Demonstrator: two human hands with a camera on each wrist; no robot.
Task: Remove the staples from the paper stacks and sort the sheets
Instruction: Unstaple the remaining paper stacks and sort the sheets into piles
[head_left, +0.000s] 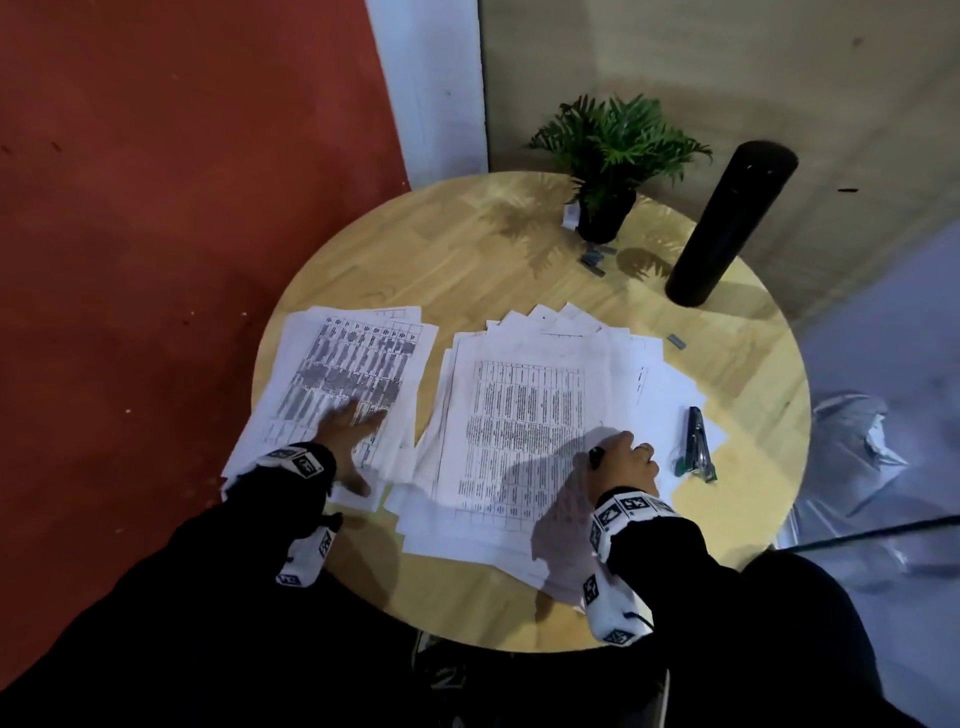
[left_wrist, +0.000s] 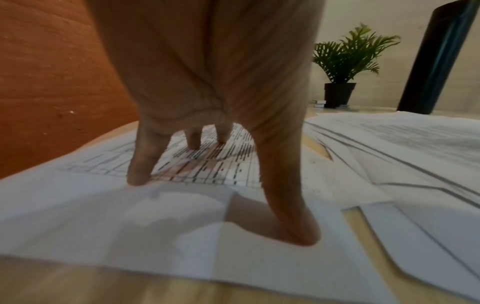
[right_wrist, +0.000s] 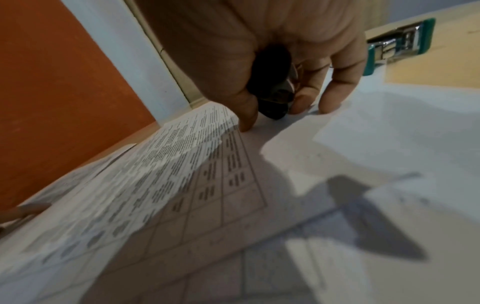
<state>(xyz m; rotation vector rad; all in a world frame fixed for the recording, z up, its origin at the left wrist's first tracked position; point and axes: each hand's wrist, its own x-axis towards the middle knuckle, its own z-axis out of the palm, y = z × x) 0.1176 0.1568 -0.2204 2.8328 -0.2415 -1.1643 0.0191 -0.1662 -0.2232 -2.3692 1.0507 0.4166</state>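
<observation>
On round table (head_left: 467, 270), two loose paper piles: left pile (head_left: 358, 364) pressed flat under spread left hand (head_left: 345, 428), right pile (head_left: 524, 415) touched by right hand (head_left: 621, 460) curled around black staple remover (right_wrist: 272, 90), green stapler (head_left: 696, 441) just beside.

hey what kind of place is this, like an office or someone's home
Probably a small office corner, though a home is possible: a round wooden table holding piles of printed forms, a green stapler and a small potted plant, set against an orange wall.
</observation>
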